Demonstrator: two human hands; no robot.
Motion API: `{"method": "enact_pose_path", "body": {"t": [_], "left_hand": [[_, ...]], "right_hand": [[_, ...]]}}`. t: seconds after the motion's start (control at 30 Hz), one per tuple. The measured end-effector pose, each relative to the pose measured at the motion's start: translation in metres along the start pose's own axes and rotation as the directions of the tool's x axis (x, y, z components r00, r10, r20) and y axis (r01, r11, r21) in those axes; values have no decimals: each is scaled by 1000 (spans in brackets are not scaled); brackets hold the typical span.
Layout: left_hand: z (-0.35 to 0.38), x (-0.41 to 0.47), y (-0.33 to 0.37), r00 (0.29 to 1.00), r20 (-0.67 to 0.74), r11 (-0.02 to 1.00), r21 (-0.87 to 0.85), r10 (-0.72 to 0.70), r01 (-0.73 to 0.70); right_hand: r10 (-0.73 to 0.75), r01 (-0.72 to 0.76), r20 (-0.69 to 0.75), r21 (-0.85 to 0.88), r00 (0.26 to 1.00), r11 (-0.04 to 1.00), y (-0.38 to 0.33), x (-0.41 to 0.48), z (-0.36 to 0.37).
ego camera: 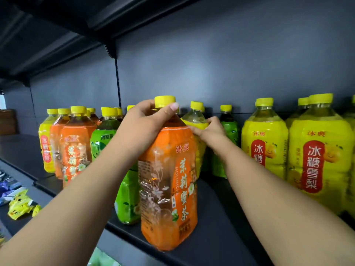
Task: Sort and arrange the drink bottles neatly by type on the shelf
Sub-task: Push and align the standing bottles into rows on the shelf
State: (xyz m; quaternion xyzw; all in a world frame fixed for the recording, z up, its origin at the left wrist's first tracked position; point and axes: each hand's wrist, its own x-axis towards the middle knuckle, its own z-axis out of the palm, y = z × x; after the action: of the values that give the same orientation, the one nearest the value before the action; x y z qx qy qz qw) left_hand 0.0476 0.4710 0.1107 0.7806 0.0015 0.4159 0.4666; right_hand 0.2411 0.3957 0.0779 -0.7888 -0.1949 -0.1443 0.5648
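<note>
Clasping the orange bottle (pixel 169 169) below its cap with the left hand (pixel 146 120), fingers curled round the neck, right at the shelf (pixel 221 208) front edge. Just behind and right of it, gripping the yellow bottle (pixel 196 118) with the right hand (pixel 209 129), fingers curled. Likely risking a forward topple off that edge from any nudge. Leaving bare room further right, before the yellow row (pixel 265 143).

Back panel (pixel 211 64): dark grey, behind and above my fingers (pixel 146 105). Soft pale glare on it, up and slightly right. Slotted upright (pixel 117 81) just left of them, with a bracket (pixel 111 50) at its top under the upper shelf (pixel 57 35). Black shelf (pixel 221 217) deck below. Far left, lower: yellow packets (pixel 19 206) and a brown box (pixel 7 121).
</note>
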Motion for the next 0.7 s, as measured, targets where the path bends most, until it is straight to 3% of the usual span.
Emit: {"method": "enact_pose_path", "body": {"t": [0.2,0.37,0.53,0.7], "left_hand": [[2,5,-8,996,1,996,-29,87,-87],[4,5,-13,991,-54,991,-62,119,-122],[8,-9,-31,962,-143,958,-138,233,-252],[25,-52,-66,879,-120,885,143,461,-444]], "right_hand": [[42,-44,-117,-13,992,999,-1,-49,-42],[-43,32,-184,-62,982,998,-25,-84,-48],[-11,44,-284,108,959,993,-34,-116,-63],[-35,84,-423,99,906,991,-31,-145,-79]]}}
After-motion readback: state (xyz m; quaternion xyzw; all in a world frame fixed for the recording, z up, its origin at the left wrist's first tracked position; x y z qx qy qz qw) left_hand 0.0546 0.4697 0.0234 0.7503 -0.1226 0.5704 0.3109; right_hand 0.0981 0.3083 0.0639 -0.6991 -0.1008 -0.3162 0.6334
